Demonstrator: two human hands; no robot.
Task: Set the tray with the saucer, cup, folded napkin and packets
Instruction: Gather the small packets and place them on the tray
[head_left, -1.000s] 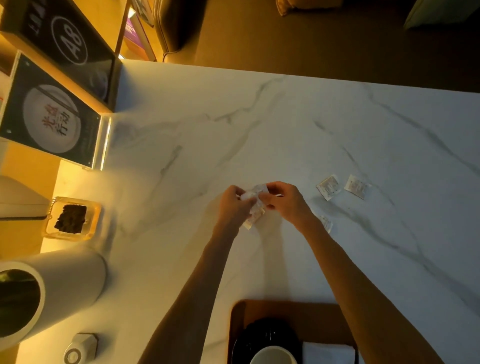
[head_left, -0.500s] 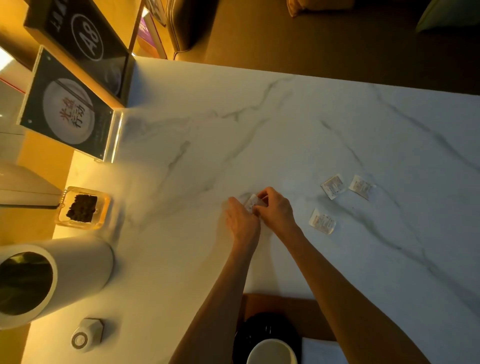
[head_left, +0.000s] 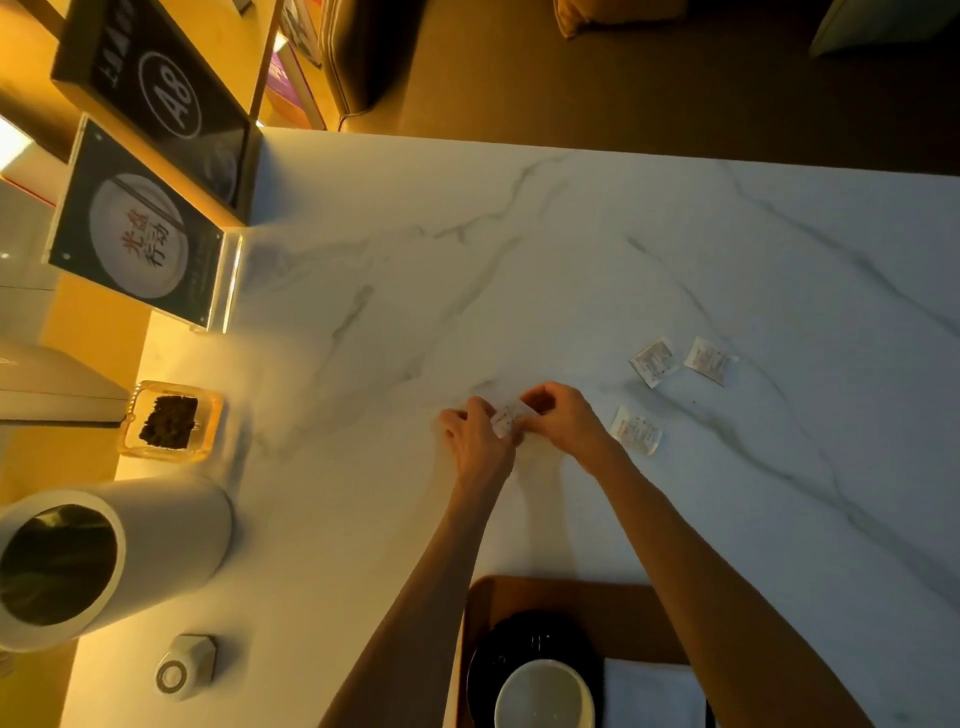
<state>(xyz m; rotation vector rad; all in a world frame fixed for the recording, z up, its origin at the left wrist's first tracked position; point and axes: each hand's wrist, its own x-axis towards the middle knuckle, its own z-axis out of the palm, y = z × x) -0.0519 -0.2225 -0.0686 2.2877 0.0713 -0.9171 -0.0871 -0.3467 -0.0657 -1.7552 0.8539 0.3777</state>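
Observation:
On the marble table, my left hand (head_left: 475, 441) and my right hand (head_left: 563, 421) both pinch one small white packet (head_left: 508, 419) low over the tabletop. Three more packets lie loose to the right: one (head_left: 636, 430) beside my right wrist, two farther back (head_left: 653, 361) (head_left: 707, 359). At the bottom edge is a brown wooden tray (head_left: 571, 595) holding a black saucer (head_left: 540, 631) with a white cup (head_left: 544, 693) on it and a white folded napkin (head_left: 652, 693) to its right, partly behind my right forearm.
A white cylinder container (head_left: 104, 556) lies at the left, with a small metallic call button (head_left: 184, 667) below it. A glass dish of dark material (head_left: 171, 421) and two upright black signs (head_left: 140, 228) stand along the left edge. The table's far edge meets a brown floor.
Both hands have lowered slightly toward the table with the packet still pinched between them. The camera has shifted, bringing the third loose packet and more of the tray into view.

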